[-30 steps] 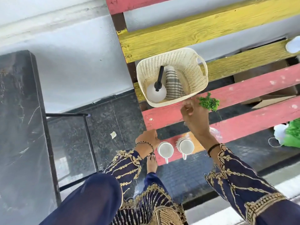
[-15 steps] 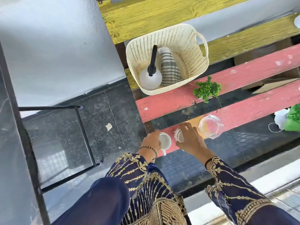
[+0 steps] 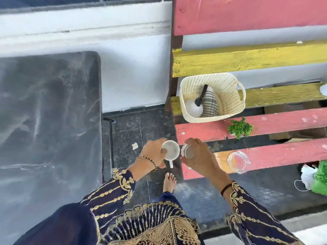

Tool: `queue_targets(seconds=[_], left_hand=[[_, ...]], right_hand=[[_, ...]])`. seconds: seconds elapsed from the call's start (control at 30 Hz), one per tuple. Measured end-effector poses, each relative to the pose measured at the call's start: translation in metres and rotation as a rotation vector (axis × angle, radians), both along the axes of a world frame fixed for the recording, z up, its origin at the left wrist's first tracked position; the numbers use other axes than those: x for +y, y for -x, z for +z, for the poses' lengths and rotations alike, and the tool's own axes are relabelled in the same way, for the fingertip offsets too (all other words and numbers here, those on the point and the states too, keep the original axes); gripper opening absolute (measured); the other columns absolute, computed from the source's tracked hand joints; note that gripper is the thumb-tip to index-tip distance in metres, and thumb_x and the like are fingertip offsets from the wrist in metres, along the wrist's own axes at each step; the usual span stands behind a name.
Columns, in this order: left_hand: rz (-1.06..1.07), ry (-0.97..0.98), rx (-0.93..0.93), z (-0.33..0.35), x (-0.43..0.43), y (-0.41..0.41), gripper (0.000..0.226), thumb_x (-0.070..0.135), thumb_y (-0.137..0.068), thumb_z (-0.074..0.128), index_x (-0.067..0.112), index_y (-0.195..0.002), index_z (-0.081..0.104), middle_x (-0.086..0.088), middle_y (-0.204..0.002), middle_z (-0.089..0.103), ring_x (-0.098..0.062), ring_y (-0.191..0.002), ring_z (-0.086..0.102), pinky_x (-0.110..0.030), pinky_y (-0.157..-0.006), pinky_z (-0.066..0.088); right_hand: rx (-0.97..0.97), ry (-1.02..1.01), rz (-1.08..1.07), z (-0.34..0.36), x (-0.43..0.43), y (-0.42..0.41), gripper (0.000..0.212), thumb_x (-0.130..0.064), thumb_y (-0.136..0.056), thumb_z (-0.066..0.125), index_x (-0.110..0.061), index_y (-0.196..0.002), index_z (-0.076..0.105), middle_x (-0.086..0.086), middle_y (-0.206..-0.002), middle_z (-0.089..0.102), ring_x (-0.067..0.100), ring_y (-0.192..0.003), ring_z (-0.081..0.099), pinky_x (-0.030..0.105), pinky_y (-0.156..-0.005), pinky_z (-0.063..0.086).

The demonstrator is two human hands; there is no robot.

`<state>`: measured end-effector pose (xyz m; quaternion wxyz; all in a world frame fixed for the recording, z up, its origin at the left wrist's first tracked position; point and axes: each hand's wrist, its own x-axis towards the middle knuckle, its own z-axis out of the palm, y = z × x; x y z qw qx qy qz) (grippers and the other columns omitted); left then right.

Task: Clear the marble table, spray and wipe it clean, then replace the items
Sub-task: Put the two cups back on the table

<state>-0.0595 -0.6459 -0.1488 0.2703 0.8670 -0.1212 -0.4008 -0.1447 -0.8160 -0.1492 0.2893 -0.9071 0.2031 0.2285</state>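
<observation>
Cups (image 3: 170, 150) sit one in each hand, left hand (image 3: 155, 153) gripping one, right hand (image 3: 196, 154) the other (image 3: 188, 150). The marble surface (image 3: 47, 121) lies to the left, nearer the left hand.

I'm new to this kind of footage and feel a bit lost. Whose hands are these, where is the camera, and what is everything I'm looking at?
There is no machine here: a person wears a wide-angle camera on the head, looking down at their own two hands.

The left hand grips a white ceramic mug by its rim; the right hand is closed over a second white mug, mostly hidden.

On the left is the dark marble table, with nothing on the part in view. On the right is a bench of red and yellow wooden slats. On it sit a cream woven plastic basket holding a white spray bottle with a black nozzle and a striped grey cloth, a small green leafy plant, and a clear glass jar.
</observation>
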Motion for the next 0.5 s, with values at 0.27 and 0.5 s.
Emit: queue_targets(seconds=[0.27, 0.5], left_hand=[[0.161, 0.096, -0.142, 0.126, 0.192, -0.025, 0.037, 0.007, -0.091, 0.042, 0.015, -0.125, 0.055, -0.015, -0.081, 0.069, -0.034, -0.068, 0.074, -0.043, -0.067, 0.061], [0.315, 0.0, -0.262, 0.16, 0.41, -0.019, 0.032, 0.005, -0.086, 0.046, 0.015, -0.112, 0.062, -0.012, -0.08, 0.071, -0.031, -0.071, 0.073, -0.037, -0.074, 0.059]], right_hand=[[-0.162, 0.03, 0.205, 0.116, 0.17, -0.052, 0.068, -0.04, -0.073, 0.08, -0.027, -0.135, 0.054, -0.004, -0.133, 0.059, 0.025, -0.121, 0.058, 0.042, -0.095, 0.051], [-0.127, -0.026, 0.382, 0.151, 0.367, -0.07, 0.059, -0.046, -0.068, 0.08, -0.03, -0.121, 0.059, -0.003, -0.111, 0.066, 0.024, -0.102, 0.065, 0.039, -0.086, 0.055]])
